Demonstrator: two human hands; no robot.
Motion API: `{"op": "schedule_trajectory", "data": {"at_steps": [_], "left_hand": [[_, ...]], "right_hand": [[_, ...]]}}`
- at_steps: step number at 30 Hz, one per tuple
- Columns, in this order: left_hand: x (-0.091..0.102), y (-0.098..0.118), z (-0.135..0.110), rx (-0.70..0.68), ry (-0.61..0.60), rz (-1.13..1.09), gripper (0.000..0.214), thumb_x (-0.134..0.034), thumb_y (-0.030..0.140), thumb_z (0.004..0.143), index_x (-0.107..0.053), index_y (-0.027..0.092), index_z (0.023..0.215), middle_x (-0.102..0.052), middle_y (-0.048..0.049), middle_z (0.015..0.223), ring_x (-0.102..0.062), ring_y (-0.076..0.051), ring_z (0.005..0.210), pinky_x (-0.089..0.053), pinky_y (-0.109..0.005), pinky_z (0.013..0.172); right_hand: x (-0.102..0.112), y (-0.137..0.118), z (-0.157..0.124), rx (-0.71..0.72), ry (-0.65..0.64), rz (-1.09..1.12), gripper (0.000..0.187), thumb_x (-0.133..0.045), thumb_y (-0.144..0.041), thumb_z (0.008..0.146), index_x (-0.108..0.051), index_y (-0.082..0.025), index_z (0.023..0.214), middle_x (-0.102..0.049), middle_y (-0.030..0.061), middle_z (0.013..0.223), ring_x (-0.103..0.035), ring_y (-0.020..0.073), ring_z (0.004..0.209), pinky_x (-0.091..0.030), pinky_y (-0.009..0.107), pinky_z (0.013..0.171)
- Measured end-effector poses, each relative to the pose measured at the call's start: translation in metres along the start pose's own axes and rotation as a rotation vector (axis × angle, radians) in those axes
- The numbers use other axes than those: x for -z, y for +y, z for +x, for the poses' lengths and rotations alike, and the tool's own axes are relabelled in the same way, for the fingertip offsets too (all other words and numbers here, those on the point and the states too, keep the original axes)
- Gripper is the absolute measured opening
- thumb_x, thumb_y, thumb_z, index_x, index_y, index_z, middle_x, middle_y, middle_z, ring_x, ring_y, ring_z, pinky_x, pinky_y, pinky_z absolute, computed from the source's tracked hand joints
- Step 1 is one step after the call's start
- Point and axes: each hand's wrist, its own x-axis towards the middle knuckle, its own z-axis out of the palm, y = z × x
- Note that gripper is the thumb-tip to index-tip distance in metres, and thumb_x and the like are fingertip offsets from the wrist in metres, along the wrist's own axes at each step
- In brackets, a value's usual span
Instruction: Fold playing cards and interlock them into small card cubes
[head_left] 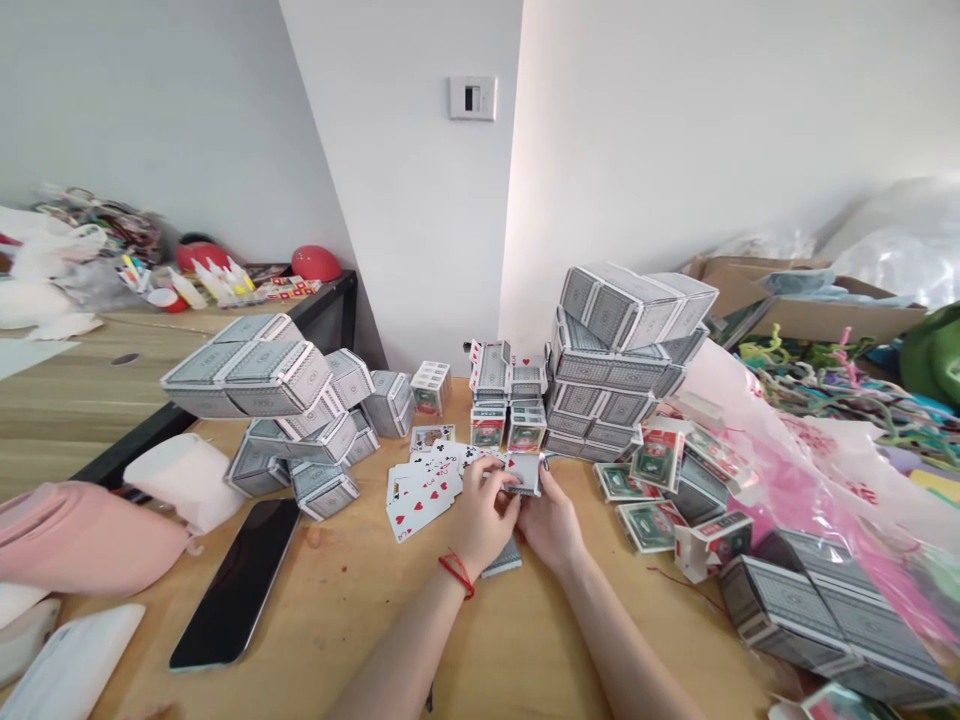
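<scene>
Between my two hands is a grey-white playing card [525, 472], which looks bent at its edges; whether there is more than one card I cannot tell. My left hand [480, 515] is closed with its fingertips on the card's left side. From the right, my right hand [553, 518] grips it between thumb and fingers. Face-up playing cards [424, 490] lie spread just left of my left hand. Partly hidden beneath my wrists, grey-backed cards [504, 560] rest on the table. Directly beyond my hands stand small card boxes [487, 428] with folded cards on top.
Stacked grey folded-card blocks rise at left [277, 375] and right [607, 360]. A black phone [236, 585] lies front left. Red-and-green card boxes [652, 525] and more grey blocks [832, 610] sit at right, beside pink plastic [780, 480]. A pink visor [90, 540] is at far left.
</scene>
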Motion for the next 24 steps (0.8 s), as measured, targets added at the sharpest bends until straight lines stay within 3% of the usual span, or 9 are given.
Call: {"op": "schedule_trajectory", "data": {"at_steps": [5, 9, 14, 19, 24], "left_hand": [[-0.001, -0.005, -0.001, -0.017, 0.032, 0.056, 0.008, -0.054, 0.012, 0.070, -0.050, 0.018, 0.068, -0.046, -0.0051, 0.098, -0.046, -0.020, 0.098, -0.042, -0.037, 0.082], [0.002, -0.002, -0.002, -0.057, 0.012, 0.049, 0.006, -0.053, 0.014, 0.071, -0.050, 0.019, 0.068, -0.048, -0.0056, 0.097, -0.047, -0.020, 0.095, -0.042, -0.037, 0.081], [0.009, 0.004, -0.002, -0.034, -0.018, -0.025, 0.007, -0.049, 0.017, 0.075, -0.054, 0.020, 0.080, -0.048, -0.0057, 0.098, -0.046, -0.019, 0.098, -0.040, -0.035, 0.085], [0.008, -0.002, -0.002, 0.073, 0.071, -0.100, 0.034, -0.048, 0.018, 0.077, -0.043, 0.020, 0.110, -0.047, -0.0089, 0.110, -0.045, -0.020, 0.104, -0.039, -0.036, 0.088], [0.005, -0.006, -0.001, 0.062, 0.021, -0.091, 0.042, -0.046, 0.019, 0.079, -0.039, 0.022, 0.121, -0.050, -0.0084, 0.116, -0.045, -0.020, 0.109, -0.038, -0.039, 0.092]], "right_hand": [[-0.005, 0.001, -0.001, 0.017, -0.002, -0.043, 0.030, -0.055, -0.038, 0.076, -0.059, -0.021, 0.100, -0.066, 0.0017, 0.092, -0.059, 0.0193, 0.087, -0.044, 0.034, 0.079], [-0.007, 0.000, -0.002, 0.009, 0.031, -0.063, 0.032, -0.055, -0.042, 0.075, -0.060, -0.020, 0.098, -0.066, 0.0027, 0.092, -0.059, 0.0208, 0.088, -0.045, 0.035, 0.078], [-0.005, -0.001, -0.002, 0.071, 0.081, -0.017, 0.025, -0.055, -0.039, 0.075, -0.061, -0.023, 0.093, -0.066, 0.0003, 0.090, -0.060, 0.0170, 0.082, -0.047, 0.029, 0.070], [-0.004, -0.001, -0.003, -0.020, 0.058, 0.032, 0.026, -0.052, -0.038, 0.077, -0.060, -0.021, 0.096, -0.066, 0.0019, 0.088, -0.059, 0.0152, 0.072, -0.046, 0.025, 0.057], [-0.007, 0.005, -0.006, -0.054, 0.038, -0.042, 0.019, -0.057, -0.032, 0.075, -0.062, -0.020, 0.089, -0.066, 0.0002, 0.079, -0.058, 0.0140, 0.067, -0.044, 0.024, 0.059]]}}
